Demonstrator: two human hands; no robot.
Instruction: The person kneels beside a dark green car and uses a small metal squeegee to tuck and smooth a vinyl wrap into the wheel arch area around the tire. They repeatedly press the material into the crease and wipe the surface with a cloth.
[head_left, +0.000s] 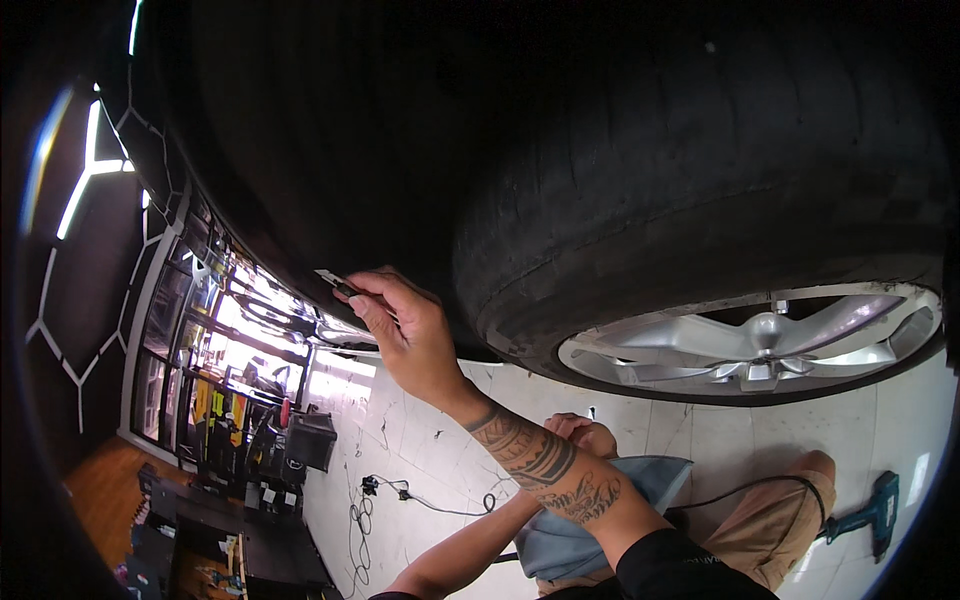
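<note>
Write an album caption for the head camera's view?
Beside a dark tire and silver wheel, a tattooed person's right hand pinches a small tool.

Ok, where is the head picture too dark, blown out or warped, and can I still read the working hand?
Head view: top nearly black, with the upper tyre dim; head view: bright background at left washed out; head view: fisheye bending and dark corners toward the rim; head view: right hand readable, its slim tool small.
</note>
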